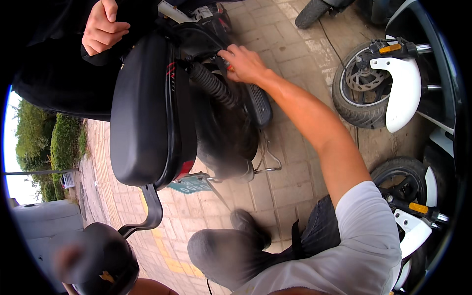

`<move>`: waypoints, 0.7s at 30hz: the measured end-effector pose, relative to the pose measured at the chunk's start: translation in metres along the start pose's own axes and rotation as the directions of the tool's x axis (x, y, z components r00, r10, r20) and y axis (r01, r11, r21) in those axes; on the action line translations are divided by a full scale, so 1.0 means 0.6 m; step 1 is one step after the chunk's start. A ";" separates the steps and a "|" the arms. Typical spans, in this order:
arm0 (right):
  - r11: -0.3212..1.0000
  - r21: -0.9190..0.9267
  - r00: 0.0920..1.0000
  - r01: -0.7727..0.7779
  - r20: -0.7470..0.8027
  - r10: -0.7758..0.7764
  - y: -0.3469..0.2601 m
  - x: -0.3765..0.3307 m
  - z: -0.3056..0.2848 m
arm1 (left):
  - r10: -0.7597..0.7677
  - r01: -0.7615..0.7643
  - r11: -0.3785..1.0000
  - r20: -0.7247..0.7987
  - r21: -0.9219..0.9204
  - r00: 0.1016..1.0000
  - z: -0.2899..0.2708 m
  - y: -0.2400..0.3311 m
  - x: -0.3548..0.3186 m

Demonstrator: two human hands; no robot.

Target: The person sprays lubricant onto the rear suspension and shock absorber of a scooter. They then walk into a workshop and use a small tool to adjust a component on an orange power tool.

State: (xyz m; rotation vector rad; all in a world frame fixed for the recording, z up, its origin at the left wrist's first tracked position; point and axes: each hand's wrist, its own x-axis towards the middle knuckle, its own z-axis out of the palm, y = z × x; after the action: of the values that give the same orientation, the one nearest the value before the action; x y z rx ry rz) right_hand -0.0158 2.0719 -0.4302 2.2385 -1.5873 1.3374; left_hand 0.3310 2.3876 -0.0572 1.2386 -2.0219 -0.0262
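Pale paving bricks [290,194] cover the ground in the head view, with a green hedge [64,140] beyond them at the far left and two parked scooters along the right, each showing a white fender, the upper one [404,93] and the lower one [412,233]. A dark scooter [201,115] stands in front of the person, its black storage box [140,110] left of the middle of the view, with a green plate [189,183] just below the box. The bare right arm [314,118], in a white sleeve [366,211], reaches across to the scooter's side, where the right hand [244,65] is beside the upper end of a black coil spring [214,84]. Its grip is narrow, the fingers curled round a small orange-and-red piece [229,69]; what that piece is cannot be made out. The left hand is out of sight, so its grip cannot be told. A strip of bare skin [151,287] shows at the lower edge, next to a blurred black rounded part [101,258] near a curved black bracket [147,216]. Another person's hand [104,29], fingers bent, is above the storage box, against black clothing [64,73].
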 end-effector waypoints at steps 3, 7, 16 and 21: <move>1.000 0.000 1.000 -0.018 0.001 0.018 -0.002 -0.004 -0.018 | -0.001 0.001 1.000 -0.013 -0.017 1.000 -0.003 -0.001 0.000; 0.993 0.094 0.998 -0.066 -0.004 0.067 -0.006 -0.036 -0.071 | -0.024 0.021 0.998 -0.040 -0.066 0.999 -0.013 -0.007 0.003; 0.920 0.353 0.985 -0.171 0.083 0.151 -0.094 -0.235 -0.262 | -0.148 0.104 0.965 -0.169 -0.241 0.974 -0.028 -0.011 -0.007; 0.921 0.341 0.982 -0.187 0.061 0.177 -0.121 -0.292 -0.271 | -0.152 0.119 0.986 -0.325 -0.119 0.933 0.012 0.007 0.007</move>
State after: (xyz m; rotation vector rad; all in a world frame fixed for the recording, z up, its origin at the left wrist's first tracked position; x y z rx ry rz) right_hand -0.0681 2.3161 -0.4227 2.3525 -1.7229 1.7652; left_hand 0.3223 2.3844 -0.0583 1.2277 -1.6229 0.0173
